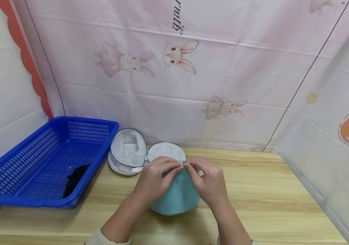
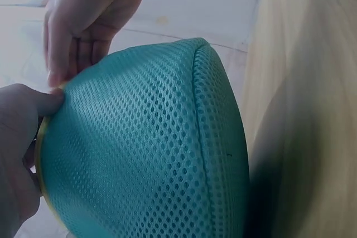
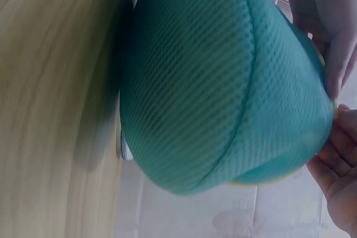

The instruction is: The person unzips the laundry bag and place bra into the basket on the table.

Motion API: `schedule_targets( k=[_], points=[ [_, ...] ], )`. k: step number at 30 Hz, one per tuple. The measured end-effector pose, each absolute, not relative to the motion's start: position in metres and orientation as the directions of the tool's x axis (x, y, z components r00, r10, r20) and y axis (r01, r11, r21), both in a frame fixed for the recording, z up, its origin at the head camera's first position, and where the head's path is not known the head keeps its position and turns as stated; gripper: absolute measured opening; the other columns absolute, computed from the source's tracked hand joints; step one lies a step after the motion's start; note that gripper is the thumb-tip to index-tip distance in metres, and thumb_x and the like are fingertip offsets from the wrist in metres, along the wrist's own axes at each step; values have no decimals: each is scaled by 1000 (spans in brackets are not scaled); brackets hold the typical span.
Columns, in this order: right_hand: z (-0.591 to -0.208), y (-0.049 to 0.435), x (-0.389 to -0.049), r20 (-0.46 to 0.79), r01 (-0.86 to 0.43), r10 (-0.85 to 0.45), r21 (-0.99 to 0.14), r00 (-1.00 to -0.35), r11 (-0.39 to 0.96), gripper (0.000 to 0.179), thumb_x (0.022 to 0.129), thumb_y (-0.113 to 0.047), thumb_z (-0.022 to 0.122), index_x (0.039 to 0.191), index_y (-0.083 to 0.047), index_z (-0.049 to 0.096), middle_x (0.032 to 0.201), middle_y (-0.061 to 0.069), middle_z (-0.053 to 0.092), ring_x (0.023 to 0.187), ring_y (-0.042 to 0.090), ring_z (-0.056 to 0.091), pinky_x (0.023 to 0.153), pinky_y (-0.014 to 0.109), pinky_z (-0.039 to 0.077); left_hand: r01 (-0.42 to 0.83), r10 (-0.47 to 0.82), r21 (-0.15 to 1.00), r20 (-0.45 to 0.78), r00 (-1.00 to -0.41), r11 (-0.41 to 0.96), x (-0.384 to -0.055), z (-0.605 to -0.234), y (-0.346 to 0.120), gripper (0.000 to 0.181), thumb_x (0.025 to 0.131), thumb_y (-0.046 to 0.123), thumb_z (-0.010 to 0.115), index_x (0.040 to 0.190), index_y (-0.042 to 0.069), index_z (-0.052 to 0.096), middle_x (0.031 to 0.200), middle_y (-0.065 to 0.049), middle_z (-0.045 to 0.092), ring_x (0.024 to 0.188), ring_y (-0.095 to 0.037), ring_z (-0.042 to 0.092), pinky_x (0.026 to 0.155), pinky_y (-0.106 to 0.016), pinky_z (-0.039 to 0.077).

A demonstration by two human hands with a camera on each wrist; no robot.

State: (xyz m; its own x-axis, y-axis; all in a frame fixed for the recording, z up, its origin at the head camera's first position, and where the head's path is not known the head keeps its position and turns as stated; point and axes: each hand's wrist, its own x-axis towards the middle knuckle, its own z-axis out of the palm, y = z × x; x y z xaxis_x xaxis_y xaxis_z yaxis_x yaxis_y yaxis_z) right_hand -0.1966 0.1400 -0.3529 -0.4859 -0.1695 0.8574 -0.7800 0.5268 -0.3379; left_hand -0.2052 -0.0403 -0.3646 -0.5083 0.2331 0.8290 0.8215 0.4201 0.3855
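Note:
A teal mesh laundry bag (image 1: 176,199) with yellow trim along its edge is held up by both hands, close above the table. My left hand (image 1: 154,177) pinches the bag's upper edge between thumb and fingers. Right beside it, my right hand (image 1: 209,180) pinches the same edge, the two sets of fingertips nearly meeting. The left wrist view shows the bag's rounded mesh side (image 2: 139,137) with a seam, and the left thumb (image 2: 47,101) on the trim. From the right wrist view, the bag's broad base (image 3: 189,82) faces the camera. Part of the edge is hidden behind the fingers.
Behind the hands lies a white round mesh bag (image 1: 125,168) with its lid (image 1: 166,149) folded open. A blue plastic basket (image 1: 39,200) stands at the left, holding a black cloth piece (image 1: 76,180). Printed cloth walls (image 1: 254,68) enclose the wooden table (image 1: 269,197).

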Motion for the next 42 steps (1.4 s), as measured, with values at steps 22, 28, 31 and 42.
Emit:
schedule_targets(
  k=[22, 28, 31, 42],
  points=[
    [-348, 149, -195, 836, -741, -86, -428, -543, 518, 7, 82, -3, 77, 89, -4, 77, 86, 6, 76, 81, 21, 73, 80, 12, 53, 783, 191, 420, 814, -549, 459, -209, -357, -56, 12, 80, 5, 80, 91, 6, 78, 90, -3, 74, 87, -14, 70, 78, -27, 58],
    [-351, 144, -196, 849, -764, -107, -403, -518, 503, 6, 82, -2, 77, 87, -5, 77, 85, 5, 75, 75, 17, 71, 70, 20, 56, 797, 226, 368, 826, -517, 479, -207, -359, -50, 14, 79, 8, 82, 93, 7, 78, 92, -1, 74, 87, -14, 69, 76, -25, 57],
    [-352, 140, -196, 859, -778, -125, -375, -496, 504, 5, 82, -1, 77, 86, -5, 77, 84, 5, 75, 75, 17, 71, 71, 18, 56, 812, 243, 344, 835, -494, 471, -205, -360, -44, 15, 79, 9, 82, 93, 7, 78, 93, -1, 73, 87, -13, 69, 76, -23, 56],
    [-352, 135, -194, 860, -799, -167, -352, -482, 488, 5, 82, -2, 77, 86, -5, 76, 83, 3, 75, 79, 16, 72, 73, 20, 57, 829, 237, 319, 856, -460, 460, -201, -362, -38, 13, 79, 7, 81, 92, 7, 78, 91, 0, 73, 87, -14, 68, 78, -23, 56]
  ],
)
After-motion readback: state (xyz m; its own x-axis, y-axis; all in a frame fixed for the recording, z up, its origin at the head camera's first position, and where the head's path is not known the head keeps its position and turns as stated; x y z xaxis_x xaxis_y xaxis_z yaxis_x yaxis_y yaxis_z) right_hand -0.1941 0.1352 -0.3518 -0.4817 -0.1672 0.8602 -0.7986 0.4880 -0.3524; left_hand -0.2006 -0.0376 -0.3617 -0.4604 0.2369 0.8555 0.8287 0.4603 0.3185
